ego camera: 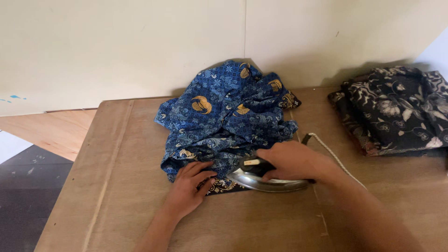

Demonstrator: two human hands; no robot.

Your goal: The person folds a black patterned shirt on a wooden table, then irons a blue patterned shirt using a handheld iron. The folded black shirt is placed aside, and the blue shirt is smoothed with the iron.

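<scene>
Ironing in hand: iron (266, 179) gripped by closed right hand (291, 161); blue patterned cloth (224, 121) edge pressed flat by spread left hand (189, 186). Steady holding judged needed next.

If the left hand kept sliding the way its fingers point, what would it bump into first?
Probably the iron: the left hand lies on the blue patterned cloth, fingers aimed right and slightly away, with the iron's metal edge very close.

Bare table (116, 186) left; dark folded cloth (396, 112) blocks right.
</scene>
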